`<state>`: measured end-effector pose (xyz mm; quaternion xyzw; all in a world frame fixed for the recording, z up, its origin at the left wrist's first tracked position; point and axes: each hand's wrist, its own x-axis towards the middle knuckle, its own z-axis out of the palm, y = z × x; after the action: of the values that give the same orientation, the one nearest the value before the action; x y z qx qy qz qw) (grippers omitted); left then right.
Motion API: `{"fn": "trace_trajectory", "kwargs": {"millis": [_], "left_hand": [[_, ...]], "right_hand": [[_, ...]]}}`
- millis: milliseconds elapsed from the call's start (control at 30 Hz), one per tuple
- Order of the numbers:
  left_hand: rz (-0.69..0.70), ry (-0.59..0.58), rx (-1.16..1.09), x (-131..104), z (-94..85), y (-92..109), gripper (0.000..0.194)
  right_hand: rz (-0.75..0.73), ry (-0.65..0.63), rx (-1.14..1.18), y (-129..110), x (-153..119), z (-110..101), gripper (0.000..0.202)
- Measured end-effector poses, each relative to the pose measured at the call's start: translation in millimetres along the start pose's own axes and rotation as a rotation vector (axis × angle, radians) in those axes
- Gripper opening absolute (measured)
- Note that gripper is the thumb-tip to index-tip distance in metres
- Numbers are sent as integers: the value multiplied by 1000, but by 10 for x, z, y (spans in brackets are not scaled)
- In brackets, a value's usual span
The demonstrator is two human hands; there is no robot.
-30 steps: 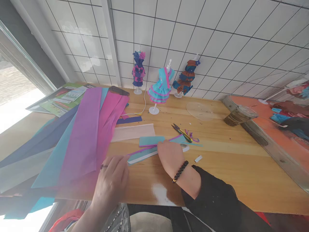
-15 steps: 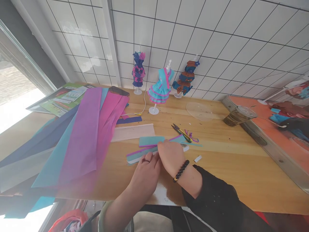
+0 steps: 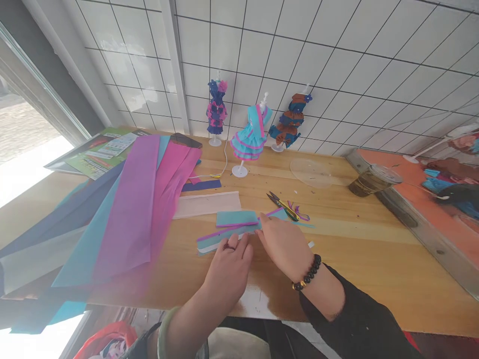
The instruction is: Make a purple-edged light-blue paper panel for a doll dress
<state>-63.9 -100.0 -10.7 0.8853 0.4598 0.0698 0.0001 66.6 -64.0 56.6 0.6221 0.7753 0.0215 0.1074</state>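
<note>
A narrow teal strip of fabric [image 3: 208, 243], purple along its top edge and white along its lower edge, lies slanting on the table. My left hand [image 3: 229, 264] has bent fingers gripping the strip's lower edge near the middle. Further right along it, my right hand [image 3: 285, 244] is closed over the strip; its fingertips are partly hidden. The strip's far right end [image 3: 277, 214] shows beyond that hand. Just behind lies a shorter teal piece [image 3: 235, 218] with a purple edge. Thread snips [image 3: 282, 205] rest beyond my right hand, beside a curled purple scrap [image 3: 299, 210].
Purple, pink and blue fabric sheets [image 3: 130, 199] cover the left side. Three small dressed mannequins [image 3: 249, 139] stand along the tiled wall. A pale rectangle [image 3: 209, 203] and a navy strip [image 3: 202, 185] lie behind the work. A lidded cup [image 3: 374, 179] stands at right by an orange surface [image 3: 411, 199].
My right hand has slid right along the strip, away from my left hand, uncovering more of its middle. It now covers most of a small white slip. My left hand has barely moved.
</note>
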Motion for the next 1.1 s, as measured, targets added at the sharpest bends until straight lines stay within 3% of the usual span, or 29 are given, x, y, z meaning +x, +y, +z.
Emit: {"fn": "trace_trajectory", "kwargs": {"millis": [233, 500, 667, 833, 1100], "left_hand": [[-4, -5, 0, -15, 5, 10, 27], [-7, 3, 15, -31, 50, 4, 32], [-6, 9, 5, -34, 35, 9, 30], [-15, 10, -2, -20, 2, 21, 28], [-21, 6, -6, -11, 18, 26, 32]], "right_hand": [[-20, 69, 59, 91, -245, 63, 17], [-39, 114, 132, 20, -454, 474, 20], [-18, 229, 178, 51, -485, 605, 22], [-27, 280, 183, 83, -479, 669, 15], [-56, 378, 213, 18, -470, 735, 21]]}}
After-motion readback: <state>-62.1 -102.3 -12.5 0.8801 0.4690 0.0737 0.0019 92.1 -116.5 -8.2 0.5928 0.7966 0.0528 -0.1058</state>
